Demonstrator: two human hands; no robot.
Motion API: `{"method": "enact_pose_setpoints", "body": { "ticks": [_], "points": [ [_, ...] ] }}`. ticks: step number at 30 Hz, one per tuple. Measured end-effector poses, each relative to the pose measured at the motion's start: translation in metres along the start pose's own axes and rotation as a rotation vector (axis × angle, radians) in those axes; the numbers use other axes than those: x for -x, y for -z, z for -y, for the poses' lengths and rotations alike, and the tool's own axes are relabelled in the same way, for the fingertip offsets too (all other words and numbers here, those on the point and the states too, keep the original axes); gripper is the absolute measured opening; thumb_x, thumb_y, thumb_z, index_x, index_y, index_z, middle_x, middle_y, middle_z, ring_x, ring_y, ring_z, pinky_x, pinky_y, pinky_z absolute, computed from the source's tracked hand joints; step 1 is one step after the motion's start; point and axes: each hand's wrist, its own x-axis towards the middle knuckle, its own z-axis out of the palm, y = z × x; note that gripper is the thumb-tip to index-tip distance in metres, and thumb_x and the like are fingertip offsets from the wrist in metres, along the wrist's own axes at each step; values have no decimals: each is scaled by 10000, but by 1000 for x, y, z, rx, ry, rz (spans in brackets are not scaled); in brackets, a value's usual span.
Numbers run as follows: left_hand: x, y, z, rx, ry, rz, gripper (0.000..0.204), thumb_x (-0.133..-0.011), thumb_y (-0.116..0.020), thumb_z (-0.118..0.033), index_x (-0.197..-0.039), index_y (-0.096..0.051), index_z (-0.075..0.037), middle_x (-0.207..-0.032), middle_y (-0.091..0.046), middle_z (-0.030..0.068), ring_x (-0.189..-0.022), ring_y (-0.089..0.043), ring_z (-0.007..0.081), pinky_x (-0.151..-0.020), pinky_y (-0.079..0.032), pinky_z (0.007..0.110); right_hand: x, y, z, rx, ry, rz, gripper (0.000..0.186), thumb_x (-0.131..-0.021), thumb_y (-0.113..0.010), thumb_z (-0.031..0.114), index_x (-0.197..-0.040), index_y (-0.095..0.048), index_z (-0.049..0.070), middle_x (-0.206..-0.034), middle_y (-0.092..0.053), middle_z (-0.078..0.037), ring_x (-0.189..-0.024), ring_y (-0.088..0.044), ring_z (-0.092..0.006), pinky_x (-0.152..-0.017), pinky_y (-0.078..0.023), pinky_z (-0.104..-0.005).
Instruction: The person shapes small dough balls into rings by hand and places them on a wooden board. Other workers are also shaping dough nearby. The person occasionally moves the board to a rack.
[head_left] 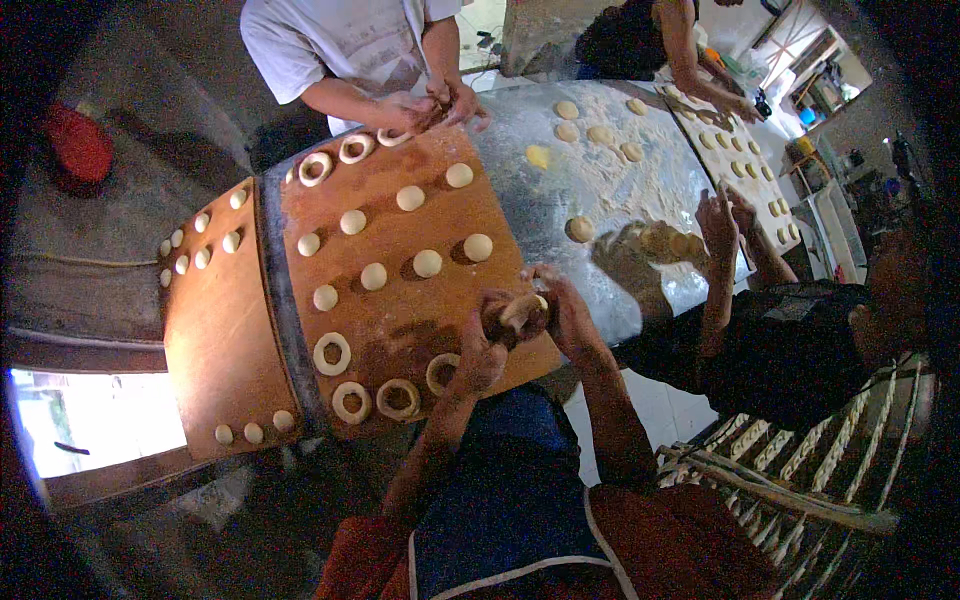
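In front of my body, above the near right corner of a brown board (375,248), I hold a ring of dough (523,316) between both hands. The fingers of my left hand (484,352) curl round its left side. My right hand (567,317) grips the other side, its fingers bent over the dough. Part of the ring is shadowed and covered by my fingers. Below my left hand, dough rings (336,404) lie along the board's near edge. Two rows of round dough balls (427,264) sit beyond them.
Opposite, a person in a white shirt (345,40) handles dough beside more rings. Left is another board (215,330) with dough balls. Right, a floured metal table (560,190) bears dough pieces; a co-worker in black (790,340) stands close. A rack (780,490) of dough strips stands lower right.
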Motion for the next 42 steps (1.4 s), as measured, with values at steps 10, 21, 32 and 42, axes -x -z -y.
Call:
{"method": "enact_pose_setpoints", "body": {
  "ticks": [10, 21, 32, 42],
  "points": [
    [15, 73, 11, 237, -13, -128, 340, -1050, -438, -295, -1243, -554, -40, -1043, -662, 117, -1011, -654, 301, -932, -517, 426, 5, -48, -67, 241, 81, -99, 434, -1043, -454, 417, -1144, -593, 19, -897, -630, -87, -785, -590, -237, -660, -487, -378],
    [34, 131, 29, 484, -93, 28, 326, -1052, -469, -337, -1135, -594, -48, -1008, -646, 112, -977, -637, 298, -850, -513, 400, 12, -101, -139, 543, 338, -197, 594, -1012, -480, 527, -1184, -631, -22, -1031, -685, -135, -920, -645, -265, -891, -511, -395],
    [64, 151, -5, 790, -219, 299, 275, -1064, -481, -344, -1053, -586, -90, -905, -588, 46, -881, -596, 228, -802, -491, 360, 58, -139, -144, 750, 466, -161, 423, -1029, -504, 375, -1012, -644, -24, -852, -667, -185, -765, -645, -286, -698, -522, -439],
    [84, 145, 8, 487, 114, -306, 294, -1072, -463, -314, -1161, -623, -85, -986, -656, 85, -900, -622, 220, -854, -497, 360, 85, -155, -146, 1130, 563, -25, 417, -975, -556, 193, -1354, -548, 18, -1317, -588, -225, -1125, -585, -434, -974, -472, -525]
  ]
}}
